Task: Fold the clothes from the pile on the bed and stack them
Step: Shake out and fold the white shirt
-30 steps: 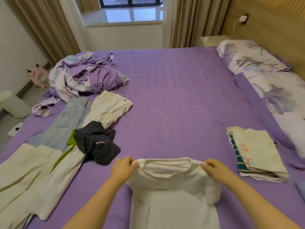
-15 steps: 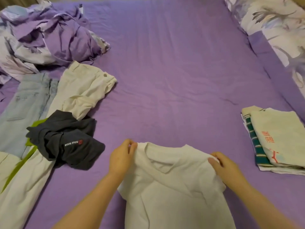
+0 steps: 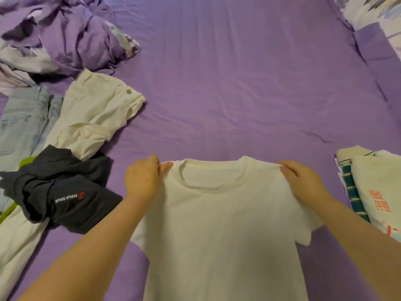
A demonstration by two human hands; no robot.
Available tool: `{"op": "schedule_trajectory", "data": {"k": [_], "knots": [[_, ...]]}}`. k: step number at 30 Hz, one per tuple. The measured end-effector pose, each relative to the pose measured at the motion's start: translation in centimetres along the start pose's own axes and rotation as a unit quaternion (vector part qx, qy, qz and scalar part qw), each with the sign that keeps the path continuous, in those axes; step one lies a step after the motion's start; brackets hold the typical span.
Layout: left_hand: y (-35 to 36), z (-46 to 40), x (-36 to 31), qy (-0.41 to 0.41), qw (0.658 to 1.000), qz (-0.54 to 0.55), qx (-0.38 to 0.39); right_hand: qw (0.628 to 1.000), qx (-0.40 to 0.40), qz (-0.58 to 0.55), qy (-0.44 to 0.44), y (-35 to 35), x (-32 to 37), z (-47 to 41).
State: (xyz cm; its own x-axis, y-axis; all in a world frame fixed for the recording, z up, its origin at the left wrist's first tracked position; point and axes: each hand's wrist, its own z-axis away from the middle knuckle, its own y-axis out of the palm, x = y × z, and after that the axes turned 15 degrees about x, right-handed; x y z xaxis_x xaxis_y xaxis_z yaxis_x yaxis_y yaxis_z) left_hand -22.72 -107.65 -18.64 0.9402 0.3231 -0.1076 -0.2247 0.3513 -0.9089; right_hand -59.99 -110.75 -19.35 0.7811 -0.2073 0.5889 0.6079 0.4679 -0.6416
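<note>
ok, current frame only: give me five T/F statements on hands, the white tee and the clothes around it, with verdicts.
1. Both hands, left hand and right hand, pinch the plain white cotton T-shirt at its shoulders. True.
2. The T-shirt is already folded in half. False: it is spread out full width, collar away from the person.
3. The crumpled dark navy garment with a small logo lies to the left of the T-shirt. True.
4. The stack of folded clothes lies on the left side of the purple bed sheet. False: it is at the right edge.
5. The cream trousers are folded on the stack. False: they lie loose at left, beside light blue jeans.
</note>
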Motion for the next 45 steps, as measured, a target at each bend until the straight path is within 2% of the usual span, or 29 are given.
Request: {"op": "schedule_trajectory", "data": {"k": [2, 4, 6, 8, 11, 15, 18, 20, 22, 23, 28, 30, 33, 36, 39, 42, 45], "knots": [[1.0, -0.5, -1.6, -0.032, 0.999, 0.014, -0.015, 1.000, -0.001, -0.011, 0.011, 0.2, -0.5, -1.5], [3.0, 0.0, -3.7, -0.012, 0.998, 0.050, -0.026, 0.999, 0.026, -0.007, 0.024, 1.1, -1.5, -2.0], [5.3, 1.6, -6.1, 0.102, 0.991, 0.074, -0.034, 0.998, 0.043, -0.007, 0.043, 2.1, -2.6, -1.4], [7.9, 4.0, -8.7, 0.238, 0.970, 0.042, -0.038, 0.999, 0.026, -0.002, 0.047, 2.5, -3.6, 0.0], [11.2, 6.8, -12.5, 0.333, 0.942, -0.042, 0.013, 0.999, 0.015, 0.029, 0.033, 2.4, -4.8, 1.7], [12.4, 7.1, -16.1, 0.319, 0.935, -0.123, 0.096, 0.980, 0.092, 0.167, 0.060, 2.0, -7.2, 2.0], [12.9, 6.0, -17.2, 0.302, 0.931, -0.159, 0.128, 0.993, 0.063, 0.093, 0.019, 0.4, -7.4, 1.6], [13.5, 5.0, -17.7, 0.296, 0.924, -0.176, 0.168, 0.991, 0.046, 0.125, 0.015, -1.1, -7.4, 1.1], [13.3, 4.1, -18.1, 0.286, 0.917, -0.204, 0.189, 0.981, 0.044, 0.184, 0.046, -1.7, -8.1, 0.7], [13.0, 3.8, -18.3, 0.282, 0.914, -0.218, 0.195, 0.981, 0.043, 0.178, 0.061, -1.6, -8.5, 0.7], [12.0, 4.5, -19.8, 0.265, 0.921, -0.202, 0.202, 0.995, 0.008, -0.028, 0.094, 0.3, -9.4, 3.2], [12.2, 5.8, -20.5, 0.304, 0.918, -0.185, 0.174, 0.994, 0.007, -0.027, 0.107, 1.1, -9.7, 4.4], [13.4, 7.9, -21.7, 0.367, 0.897, -0.188, 0.158, 0.994, 0.013, -0.038, 0.102, 2.1, -10.1, 5.1], [15.0, 8.2, -22.6, 0.332, 0.908, -0.179, 0.183, 0.993, -0.025, -0.096, 0.070, 1.8, -9.8, 5.0], [15.0, 7.5, -23.2, 0.316, 0.912, -0.185, 0.187, 0.992, -0.052, -0.106, 0.035, 1.3, -9.2, 4.8], [14.4, 7.3, -23.2, 0.319, 0.913, -0.157, 0.199, 0.989, -0.056, -0.129, 0.046, 1.2, -8.8, 4.9], [13.9, 8.1, -21.4, 0.304, 0.930, -0.094, 0.183, 0.978, -0.041, -0.191, 0.072, 1.6, -8.2, 5.3]]}}
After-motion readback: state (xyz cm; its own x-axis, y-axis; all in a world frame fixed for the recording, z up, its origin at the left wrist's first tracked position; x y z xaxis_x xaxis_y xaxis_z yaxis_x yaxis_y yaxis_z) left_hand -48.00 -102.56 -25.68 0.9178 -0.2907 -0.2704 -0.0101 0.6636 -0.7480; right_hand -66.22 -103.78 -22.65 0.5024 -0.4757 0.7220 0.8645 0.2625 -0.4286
